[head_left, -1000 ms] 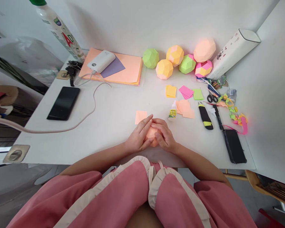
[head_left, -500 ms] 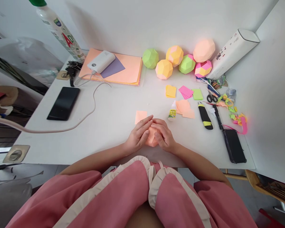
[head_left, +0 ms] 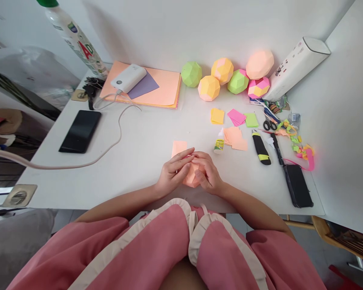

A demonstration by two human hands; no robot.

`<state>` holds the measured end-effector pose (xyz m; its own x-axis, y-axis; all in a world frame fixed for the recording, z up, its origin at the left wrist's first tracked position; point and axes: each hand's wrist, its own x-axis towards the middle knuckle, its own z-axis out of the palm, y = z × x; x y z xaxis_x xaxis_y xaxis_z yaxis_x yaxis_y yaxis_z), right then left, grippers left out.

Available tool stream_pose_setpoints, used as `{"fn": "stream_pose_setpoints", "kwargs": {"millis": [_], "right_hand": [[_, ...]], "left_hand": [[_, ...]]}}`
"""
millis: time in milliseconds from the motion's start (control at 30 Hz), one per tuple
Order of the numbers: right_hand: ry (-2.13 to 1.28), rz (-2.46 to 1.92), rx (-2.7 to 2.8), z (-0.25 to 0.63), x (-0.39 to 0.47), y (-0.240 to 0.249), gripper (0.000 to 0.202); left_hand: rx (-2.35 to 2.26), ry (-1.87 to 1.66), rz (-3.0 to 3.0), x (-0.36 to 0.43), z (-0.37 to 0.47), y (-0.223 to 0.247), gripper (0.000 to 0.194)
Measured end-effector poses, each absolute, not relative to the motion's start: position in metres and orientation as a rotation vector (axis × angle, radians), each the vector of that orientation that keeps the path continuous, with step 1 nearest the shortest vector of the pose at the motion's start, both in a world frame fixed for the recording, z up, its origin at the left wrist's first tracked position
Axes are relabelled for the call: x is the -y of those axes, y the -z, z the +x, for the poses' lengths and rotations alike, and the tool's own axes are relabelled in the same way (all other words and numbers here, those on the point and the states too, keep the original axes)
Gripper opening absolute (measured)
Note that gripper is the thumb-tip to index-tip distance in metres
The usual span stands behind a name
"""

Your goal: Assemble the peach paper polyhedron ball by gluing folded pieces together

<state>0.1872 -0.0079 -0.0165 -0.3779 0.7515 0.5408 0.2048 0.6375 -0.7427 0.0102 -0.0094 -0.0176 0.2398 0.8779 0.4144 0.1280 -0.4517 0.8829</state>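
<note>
A peach faceted paper ball [head_left: 192, 177] is held between both hands near the table's front edge. My left hand [head_left: 173, 173] is curled over its left and upper side. From the right, my right hand [head_left: 209, 174] wraps round it, thumb on the front faces. A peach paper square [head_left: 179, 148] lies just beyond my left fingertips. Behind my right hand stands a small glue bottle [head_left: 219, 144], beside loose peach paper pieces [head_left: 237, 139]. Yellow [head_left: 217, 116], pink [head_left: 236, 117] and green [head_left: 252, 120] paper pieces lie farther back.
Several finished faceted balls [head_left: 209, 88] sit along the wall. On the right are a cutter [head_left: 261, 148], scissors [head_left: 270, 125], a black phone-like case [head_left: 298, 185] and paper scraps. A phone [head_left: 81, 131], a cable, a power bank [head_left: 129, 78] and a spray bottle [head_left: 78, 42] are on the left.
The fingers of both hands have shifted slightly over the peach ball, and a little more of its front faces shows. The other things stay where they were.
</note>
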Motion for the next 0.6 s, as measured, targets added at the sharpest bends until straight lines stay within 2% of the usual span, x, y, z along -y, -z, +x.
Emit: {"fn": "stream_pose_setpoints", "kwargs": {"millis": [233, 600], "right_hand": [[-0.73, -0.806, 1.931, 0.1871, 0.0082, 0.0166, 0.024], [-0.771, -0.778, 1.9, 0.1867, 0.0081, 0.0183, 0.024]], "left_hand": [[-0.971, -1.268, 1.708, 0.0104, 0.0107, 0.0156, 0.024], [-1.016, -1.23, 1.685, 0.0109, 0.0118, 0.0125, 0.025]]}}
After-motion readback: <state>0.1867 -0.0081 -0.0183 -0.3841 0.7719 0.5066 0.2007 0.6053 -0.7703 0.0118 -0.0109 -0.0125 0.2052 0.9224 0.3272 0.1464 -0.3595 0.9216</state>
